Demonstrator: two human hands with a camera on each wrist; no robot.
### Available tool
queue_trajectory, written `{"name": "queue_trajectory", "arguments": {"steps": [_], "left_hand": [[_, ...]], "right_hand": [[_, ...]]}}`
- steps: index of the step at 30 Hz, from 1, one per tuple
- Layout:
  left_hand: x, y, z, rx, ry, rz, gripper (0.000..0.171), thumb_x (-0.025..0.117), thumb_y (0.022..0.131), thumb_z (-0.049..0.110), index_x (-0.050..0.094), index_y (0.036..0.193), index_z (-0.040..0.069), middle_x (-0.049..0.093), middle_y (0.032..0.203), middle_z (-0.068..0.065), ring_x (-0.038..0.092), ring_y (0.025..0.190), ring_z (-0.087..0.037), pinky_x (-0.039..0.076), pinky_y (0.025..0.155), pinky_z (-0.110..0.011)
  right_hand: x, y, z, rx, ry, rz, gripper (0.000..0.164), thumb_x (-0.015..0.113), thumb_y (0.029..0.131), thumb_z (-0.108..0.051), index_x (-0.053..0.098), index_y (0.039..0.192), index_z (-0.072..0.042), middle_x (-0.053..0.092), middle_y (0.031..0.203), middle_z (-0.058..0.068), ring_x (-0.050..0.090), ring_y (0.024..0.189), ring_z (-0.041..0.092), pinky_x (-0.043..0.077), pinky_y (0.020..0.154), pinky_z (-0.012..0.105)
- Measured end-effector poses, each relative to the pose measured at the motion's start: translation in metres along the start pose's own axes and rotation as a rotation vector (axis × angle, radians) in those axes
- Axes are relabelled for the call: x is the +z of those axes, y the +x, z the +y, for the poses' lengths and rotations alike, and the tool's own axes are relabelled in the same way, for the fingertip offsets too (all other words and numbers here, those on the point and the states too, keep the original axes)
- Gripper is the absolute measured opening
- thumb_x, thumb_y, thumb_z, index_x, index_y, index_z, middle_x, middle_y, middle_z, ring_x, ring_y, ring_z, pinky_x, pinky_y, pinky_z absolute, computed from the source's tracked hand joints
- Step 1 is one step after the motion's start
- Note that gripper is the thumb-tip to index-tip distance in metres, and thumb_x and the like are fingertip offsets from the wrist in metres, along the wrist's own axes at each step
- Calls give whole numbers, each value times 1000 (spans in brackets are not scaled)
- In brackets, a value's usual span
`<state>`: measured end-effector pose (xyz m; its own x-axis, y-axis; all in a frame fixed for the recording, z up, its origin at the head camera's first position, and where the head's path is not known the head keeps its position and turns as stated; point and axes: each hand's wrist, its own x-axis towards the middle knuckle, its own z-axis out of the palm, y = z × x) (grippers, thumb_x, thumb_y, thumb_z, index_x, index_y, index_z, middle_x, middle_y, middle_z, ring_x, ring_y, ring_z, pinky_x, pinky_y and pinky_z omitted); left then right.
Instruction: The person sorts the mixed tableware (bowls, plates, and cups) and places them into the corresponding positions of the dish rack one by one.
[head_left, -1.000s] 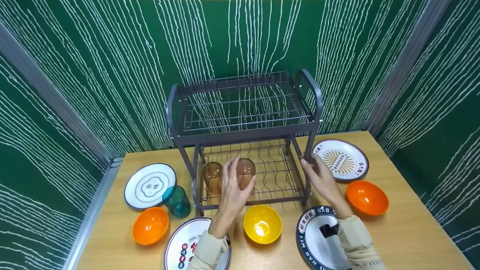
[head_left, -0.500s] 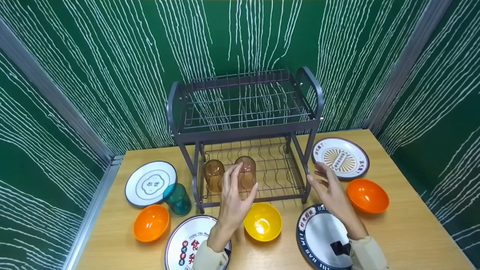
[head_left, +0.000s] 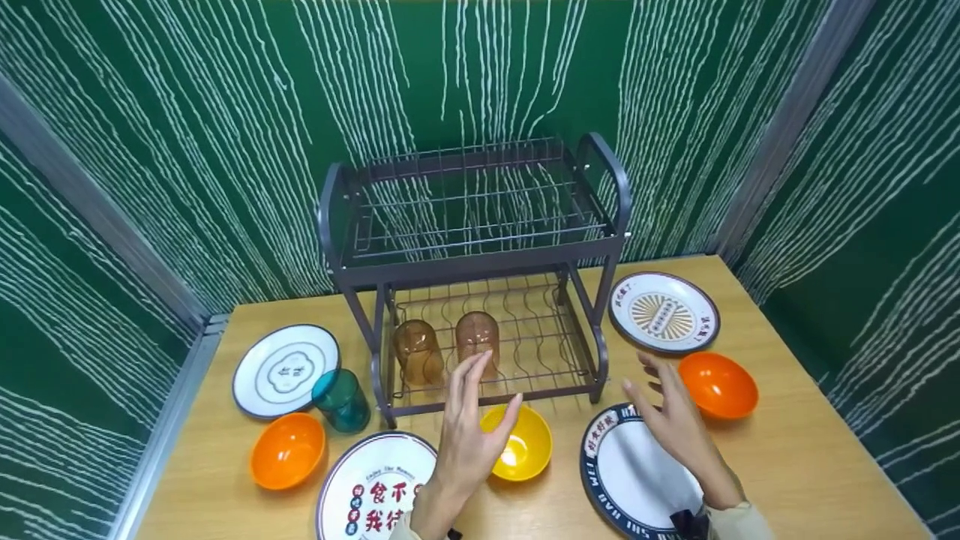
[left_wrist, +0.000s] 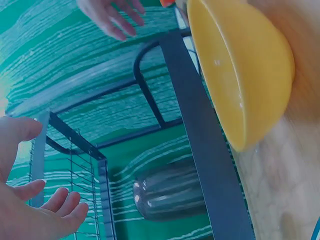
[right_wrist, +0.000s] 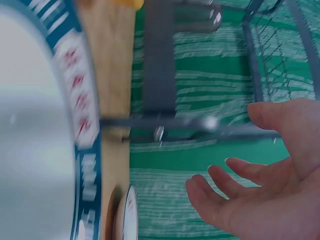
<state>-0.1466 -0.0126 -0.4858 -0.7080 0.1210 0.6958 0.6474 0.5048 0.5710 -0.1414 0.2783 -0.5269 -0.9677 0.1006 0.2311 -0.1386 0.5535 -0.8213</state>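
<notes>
Two amber glasses stand upside down on the lower tier of a dark dish rack (head_left: pixel 480 262): one glass (head_left: pixel 418 356) at the left, a pinker glass (head_left: pixel 478 337) beside it. My left hand (head_left: pixel 472 435) hovers in front of the pinker glass and partly covers the yellow bowl (head_left: pixel 525 450). Its fingers are spread from the thumb and hold nothing, as the left wrist view also shows. My right hand (head_left: pixel 675 420), relaxed and holding nothing, hangs above the blue-rimmed plate (head_left: pixel 637 480), left of an orange bowl (head_left: pixel 718 385).
A teal glass (head_left: pixel 342 401) stands left of the rack, near a white plate (head_left: pixel 285 371) and another orange bowl (head_left: pixel 288 451). A plate with red lettering (head_left: pixel 375 487) lies at the front left. At the back right lies a sunburst plate (head_left: pixel 664 313). Green walls enclose the table.
My left hand has let go of the pinker glass and drawn back toward the yellow bowl. My right hand has left the rack's right post and moved back and slightly right.
</notes>
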Motion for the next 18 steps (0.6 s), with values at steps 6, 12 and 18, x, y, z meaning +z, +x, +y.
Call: {"name": "queue_trajectory", "arguments": {"steps": [6,12,18], "left_hand": [[3,-11,13,-7,-36,-31,66,73,83,25,42,140,12,43,136,-3,42,125,-14,40,103,-35],[8,-21,23,22,-59,-41,69,77,80,19,43,139,11,44,136,-4,45,124,-20,41,102,-39],[14,-31,33,15,-78,-75,66,75,81,21,44,138,12,44,134,-4,46,123,-21,43,99,-39]], "right_hand": [[-21,-3,23,44,-99,63,65,58,94,-37,32,143,-3,32,142,24,30,128,42,27,101,65],[-34,3,42,81,-208,151,71,65,89,-34,31,143,-3,25,140,31,21,123,48,29,90,71],[-42,10,63,261,-333,174,94,67,83,-50,17,148,-3,5,148,30,7,128,48,21,94,72]]}}
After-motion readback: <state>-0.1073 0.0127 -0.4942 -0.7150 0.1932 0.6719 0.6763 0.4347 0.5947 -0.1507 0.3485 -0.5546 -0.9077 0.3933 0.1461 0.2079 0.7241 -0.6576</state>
